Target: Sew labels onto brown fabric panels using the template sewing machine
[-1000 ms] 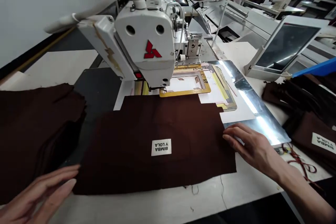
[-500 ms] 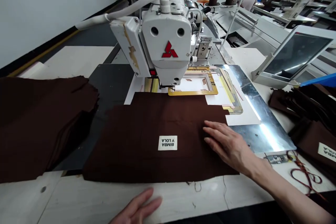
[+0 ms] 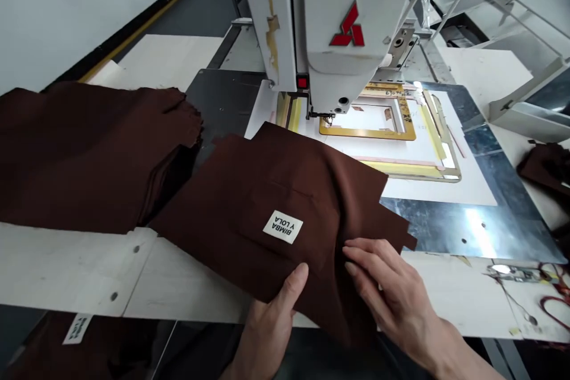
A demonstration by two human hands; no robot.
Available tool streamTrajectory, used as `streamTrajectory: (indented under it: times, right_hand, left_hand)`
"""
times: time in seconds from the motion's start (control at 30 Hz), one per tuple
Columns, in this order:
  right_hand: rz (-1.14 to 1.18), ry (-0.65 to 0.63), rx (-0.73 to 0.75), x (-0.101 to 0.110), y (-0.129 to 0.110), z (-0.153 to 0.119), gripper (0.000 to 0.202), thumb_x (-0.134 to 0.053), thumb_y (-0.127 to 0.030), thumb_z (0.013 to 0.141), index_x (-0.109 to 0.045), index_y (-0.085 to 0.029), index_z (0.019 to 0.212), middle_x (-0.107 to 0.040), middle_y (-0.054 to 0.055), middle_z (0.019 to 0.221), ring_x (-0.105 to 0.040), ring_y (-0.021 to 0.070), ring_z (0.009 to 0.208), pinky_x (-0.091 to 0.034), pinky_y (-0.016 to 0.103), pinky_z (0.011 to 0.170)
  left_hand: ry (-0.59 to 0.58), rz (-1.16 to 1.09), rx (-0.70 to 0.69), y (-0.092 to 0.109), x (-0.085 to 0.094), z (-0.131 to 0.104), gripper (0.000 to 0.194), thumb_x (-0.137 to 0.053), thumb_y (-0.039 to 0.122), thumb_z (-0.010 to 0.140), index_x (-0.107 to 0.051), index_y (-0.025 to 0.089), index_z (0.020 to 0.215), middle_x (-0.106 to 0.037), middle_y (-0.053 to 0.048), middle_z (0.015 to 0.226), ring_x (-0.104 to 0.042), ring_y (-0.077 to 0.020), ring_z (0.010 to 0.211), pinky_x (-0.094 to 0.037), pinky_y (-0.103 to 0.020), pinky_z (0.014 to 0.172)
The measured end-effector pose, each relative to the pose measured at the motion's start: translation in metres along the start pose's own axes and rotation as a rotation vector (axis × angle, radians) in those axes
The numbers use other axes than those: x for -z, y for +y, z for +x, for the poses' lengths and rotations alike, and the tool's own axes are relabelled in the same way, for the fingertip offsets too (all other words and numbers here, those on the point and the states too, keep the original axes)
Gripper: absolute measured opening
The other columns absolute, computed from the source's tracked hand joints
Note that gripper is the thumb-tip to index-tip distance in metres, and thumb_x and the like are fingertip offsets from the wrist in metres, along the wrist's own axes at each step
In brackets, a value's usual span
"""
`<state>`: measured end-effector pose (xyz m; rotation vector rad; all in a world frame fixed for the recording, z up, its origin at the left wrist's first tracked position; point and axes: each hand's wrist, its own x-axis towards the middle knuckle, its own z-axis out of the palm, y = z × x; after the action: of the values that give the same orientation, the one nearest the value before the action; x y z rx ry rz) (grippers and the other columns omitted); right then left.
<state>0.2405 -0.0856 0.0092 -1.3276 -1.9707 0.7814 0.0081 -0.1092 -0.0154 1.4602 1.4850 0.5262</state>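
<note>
A dark brown fabric piece (image 3: 267,190) with a white sewn label (image 3: 282,227) lies skewed over the table's front edge, below the white sewing machine head (image 3: 342,18). My left hand (image 3: 269,320) grips its near edge from below, thumb on top of the cloth. My right hand (image 3: 392,297) presses flat on the fabric's right part, fingers spread, beside the left thumb. The cloth is rumpled between the two hands.
A thick stack of brown fabric pieces (image 3: 84,148) sits at the left. A yellow clamp frame (image 3: 369,130) and a shiny metal plate (image 3: 481,214) lie under the needle. More labelled brown pieces (image 3: 89,344) hang below the table edge. Dark cloth (image 3: 545,169) lies at the right.
The fabric piece has been pulled toward me and turned, its near edge now over the table front. My left hand took hold of that edge; my right hand slid closer along with it.
</note>
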Motion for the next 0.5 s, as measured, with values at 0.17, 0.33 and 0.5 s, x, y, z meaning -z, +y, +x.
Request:
streamTrajectory:
  times: [0.17,0.33,0.5]
  right_hand:
    - [0.196,-0.016,-0.17,-0.008,-0.01,0.004,0.02,-0.051,-0.026,0.105,-0.061,-0.027,0.123,-0.065,0.003,0.095,-0.065,0.0176,0.077,-0.054,0.028,0.064]
    - [0.323,-0.1,-0.291,-0.021,-0.018,0.007,0.02,-0.052,-0.035,0.106,-0.062,-0.027,0.121,-0.067,0.001,0.093,-0.064,0.0149,0.072,-0.053,0.024,0.062]
    - [0.349,-0.098,-0.345,-0.033,-0.017,0.009,0.024,-0.059,-0.039,0.103,-0.06,-0.026,0.123,-0.066,0.0,0.089,-0.062,0.0132,0.071,-0.051,0.022,0.062]
  left_hand:
    - [0.126,-0.066,0.05,0.005,0.02,-0.005,0.031,-0.055,0.051,0.097,-0.074,0.031,0.113,-0.072,0.0,0.124,-0.053,-0.0304,0.138,-0.049,-0.049,0.117]
    - [0.16,-0.409,0.282,0.015,0.022,-0.002,0.025,-0.071,0.047,0.089,-0.075,0.029,0.106,-0.069,0.002,0.132,-0.046,-0.0301,0.144,-0.04,-0.046,0.124]
    - [0.134,-0.688,0.362,0.003,0.016,0.0,0.044,-0.072,0.041,0.091,-0.067,0.029,0.132,-0.068,0.0,0.136,-0.049,-0.0305,0.142,-0.041,-0.045,0.122]
